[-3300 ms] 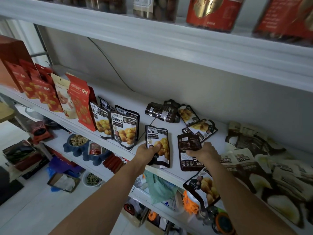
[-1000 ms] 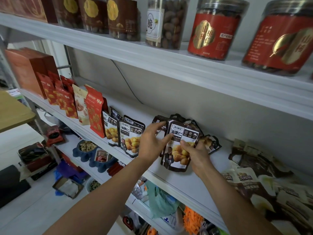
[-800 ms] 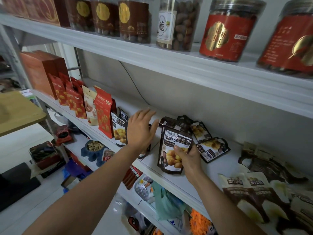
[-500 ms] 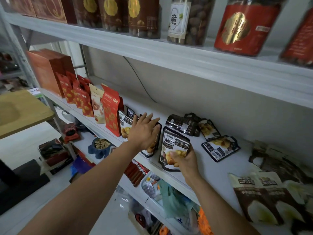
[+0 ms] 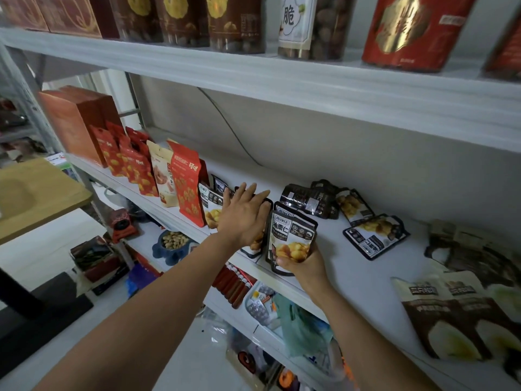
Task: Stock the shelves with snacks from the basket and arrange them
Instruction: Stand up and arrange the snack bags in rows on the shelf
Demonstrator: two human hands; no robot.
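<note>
Two hands share the job on the shelf. Just right of the tall red pouch, the left hand lies flat, fingers straight, against the standing packs. Further right of the red pouch, the right hand has its fingers curled round the bottom of a chestnut pack, upright at the shelf's front edge. Released too early, that soft pack would likely slump forward and drop off. Pushed too hard, the row could topple toward the red pouch.
</note>
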